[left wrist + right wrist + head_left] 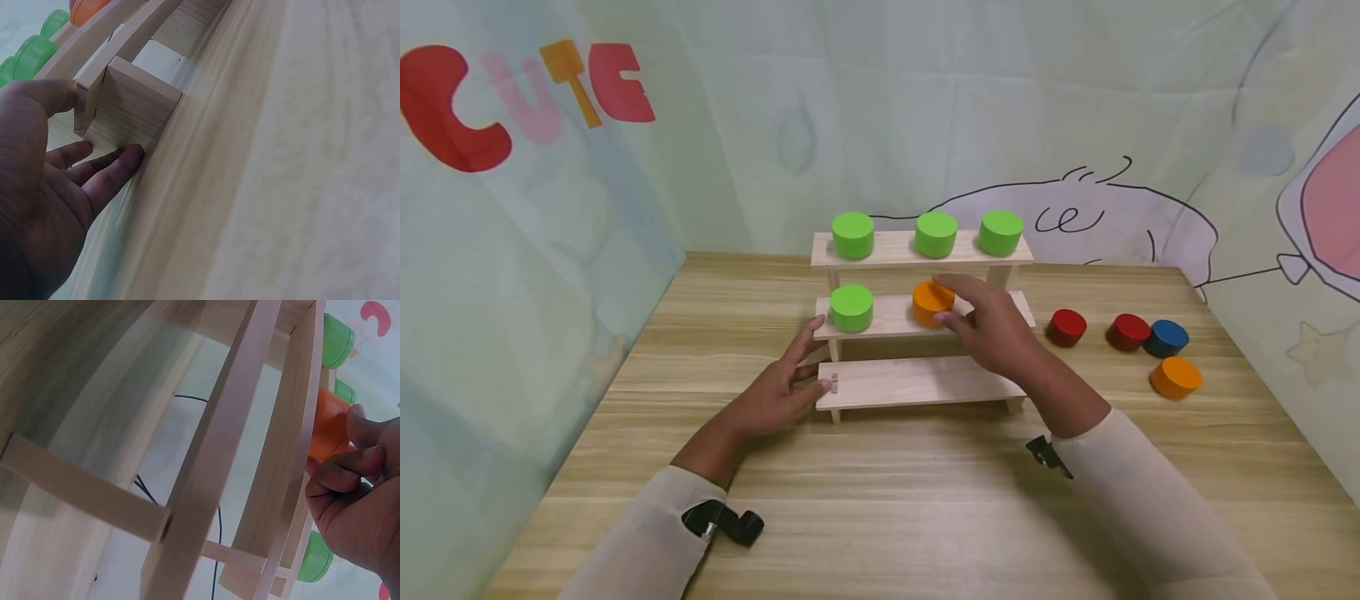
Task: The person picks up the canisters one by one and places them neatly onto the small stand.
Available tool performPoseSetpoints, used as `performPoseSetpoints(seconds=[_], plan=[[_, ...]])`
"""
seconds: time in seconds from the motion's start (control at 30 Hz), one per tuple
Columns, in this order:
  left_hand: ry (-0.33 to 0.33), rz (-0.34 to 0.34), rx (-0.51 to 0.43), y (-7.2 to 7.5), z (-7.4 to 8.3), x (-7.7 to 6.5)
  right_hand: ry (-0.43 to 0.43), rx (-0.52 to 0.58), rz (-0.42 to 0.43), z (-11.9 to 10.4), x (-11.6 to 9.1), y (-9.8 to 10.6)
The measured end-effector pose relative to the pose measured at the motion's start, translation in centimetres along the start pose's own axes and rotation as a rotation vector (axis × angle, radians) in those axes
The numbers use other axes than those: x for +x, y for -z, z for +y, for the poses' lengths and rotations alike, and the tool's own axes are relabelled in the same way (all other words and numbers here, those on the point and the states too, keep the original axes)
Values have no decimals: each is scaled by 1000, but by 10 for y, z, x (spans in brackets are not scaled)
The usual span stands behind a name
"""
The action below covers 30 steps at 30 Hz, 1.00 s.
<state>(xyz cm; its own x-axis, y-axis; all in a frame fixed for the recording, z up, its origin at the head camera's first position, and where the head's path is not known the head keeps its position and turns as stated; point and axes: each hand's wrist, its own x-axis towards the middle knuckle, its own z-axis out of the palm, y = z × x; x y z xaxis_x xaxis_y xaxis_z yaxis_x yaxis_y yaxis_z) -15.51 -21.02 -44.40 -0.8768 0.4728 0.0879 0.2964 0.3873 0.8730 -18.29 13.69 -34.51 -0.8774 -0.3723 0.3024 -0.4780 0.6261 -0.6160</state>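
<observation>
A three-tier wooden shelf [895,382] stands on the table. My right hand [996,329] pinches an orange cylinder block [931,303] at the middle of the second tier; the right wrist view shows thumb and fingers around that orange block [329,425]. To its left on the same tier sits a green cylinder block [852,308]. Three more green blocks, one of them at the left end [853,236], line the top tier. My left hand [775,396] is at the shelf's left end, thumb touching the bottom tier's edge, fingers spread beside the side support [134,100].
To the right of the shelf lie two red blocks, the nearer one [1066,328] closest to it, a blue block [1167,338] and another orange block [1176,377]. Printed cloth [880,108] hangs behind the table [880,500].
</observation>
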Motion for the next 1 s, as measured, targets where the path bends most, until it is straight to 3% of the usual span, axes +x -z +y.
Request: performPoseSetpoints(seconds=[0.57, 0.83, 1.0], plan=[[-6, 0, 15, 0, 1, 0, -83, -20, 49, 16, -17, 19], [-7, 1, 16, 0, 1, 0, -58, -45, 132, 27, -31, 34], [0, 7, 20, -1, 0, 0, -87, -48, 180, 34, -39, 45]])
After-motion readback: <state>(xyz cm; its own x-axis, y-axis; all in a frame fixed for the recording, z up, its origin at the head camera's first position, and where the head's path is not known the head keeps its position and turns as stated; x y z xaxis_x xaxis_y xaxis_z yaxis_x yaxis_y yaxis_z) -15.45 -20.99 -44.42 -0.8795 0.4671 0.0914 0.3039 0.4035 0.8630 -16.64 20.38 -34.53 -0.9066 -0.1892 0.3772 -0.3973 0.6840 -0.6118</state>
